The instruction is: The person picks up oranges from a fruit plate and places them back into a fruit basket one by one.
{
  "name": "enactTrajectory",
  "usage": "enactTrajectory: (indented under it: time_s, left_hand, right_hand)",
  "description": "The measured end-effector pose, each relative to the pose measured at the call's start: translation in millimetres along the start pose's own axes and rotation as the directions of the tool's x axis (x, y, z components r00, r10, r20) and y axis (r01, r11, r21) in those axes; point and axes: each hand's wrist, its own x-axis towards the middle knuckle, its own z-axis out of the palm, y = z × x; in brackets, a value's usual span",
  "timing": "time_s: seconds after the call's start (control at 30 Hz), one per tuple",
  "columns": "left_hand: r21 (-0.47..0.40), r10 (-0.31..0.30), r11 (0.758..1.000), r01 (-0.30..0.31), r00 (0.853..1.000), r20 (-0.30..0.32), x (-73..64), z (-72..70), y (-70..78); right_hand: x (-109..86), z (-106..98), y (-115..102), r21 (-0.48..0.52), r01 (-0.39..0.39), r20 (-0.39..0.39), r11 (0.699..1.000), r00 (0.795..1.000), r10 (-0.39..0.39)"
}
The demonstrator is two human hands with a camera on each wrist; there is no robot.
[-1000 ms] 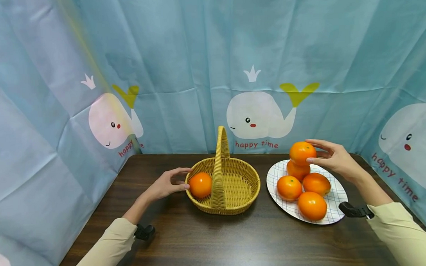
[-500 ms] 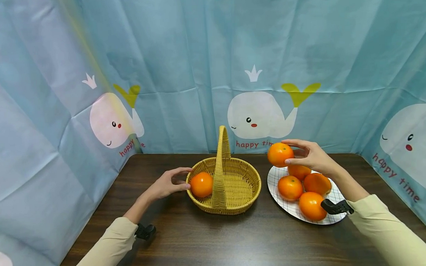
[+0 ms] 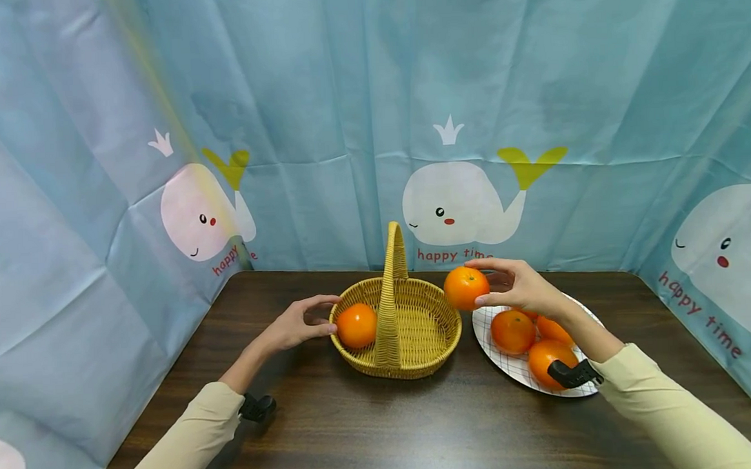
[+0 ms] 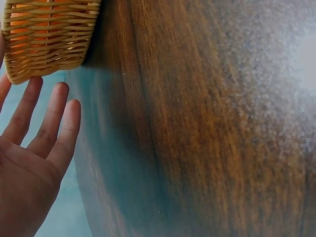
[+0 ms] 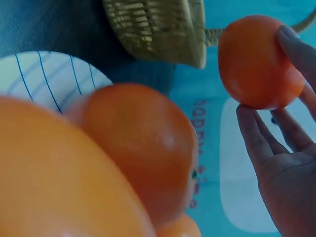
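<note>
My right hand (image 3: 517,285) grips an orange (image 3: 466,288) between thumb and fingertips, in the air beside the right rim of a yellow wicker basket (image 3: 419,333) with a tall arched handle. In the right wrist view the held orange (image 5: 259,61) shows its smooth side, fingertips spread round it. Another orange (image 3: 356,325) lies in the basket's left half. At the basket's left rim rests my left hand (image 3: 298,323), thumb and fingers spread apart along it. The left wrist view has this hand's (image 4: 29,173) other fingers extended beside the basket's woven wall (image 4: 49,39).
Right of the basket, a white checked plate (image 3: 487,341) bears several more oranges (image 3: 513,332), partly covered by my right forearm. Both stand on a dark wooden table (image 3: 407,426). A blue curtain (image 3: 322,126) printed with whales hangs behind and at the sides.
My right hand has carried the orange leftward from above the plate to the basket's right rim, lowering slightly at the end. The left hand stays at the basket's left rim.
</note>
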Motion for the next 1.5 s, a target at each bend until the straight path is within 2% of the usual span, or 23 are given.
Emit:
enactTrajectory:
  time_s: [0.33, 0.57, 0.83, 1.33, 1.5]
  left_hand:
    - [0.001, -0.016, 1.000, 0.016, 1.000, 0.006, -1.1, -0.5, 1.2]
    - [0.018, -0.015, 1.000, 0.014, 1.000, 0.004, -2.0, 0.9, 1.5]
    - [0.024, -0.017, 1.000, 0.017, 1.000, -0.007, -1.6, 1.6, 1.3]
    - [0.010, -0.009, 1.000, 0.009, 1.000, 0.000, -1.4, 0.8, 2.7]
    - [0.011, -0.005, 1.000, 0.005, 1.000, 0.000, -1.8, 0.7, 3.7]
  right_hand:
    - [8.5, 28.1, 3.8, 0.024, 0.100, 0.017, 0.995, 0.995, -0.100]
    - [12.1, 45.8, 10.0, 0.014, 0.116, 0.016, 0.993, 0.993, -0.116]
    - [14.5, 59.8, 15.4, 0.036, 0.118, 0.060, 0.992, 0.991, -0.120]
    - [12.0, 68.6, 15.7, -0.107, 0.159, 0.063, 0.981, 0.986, -0.153]
    - [9.9, 64.3, 15.1, -0.086, 0.168, 0.052, 0.982, 0.985, -0.164]
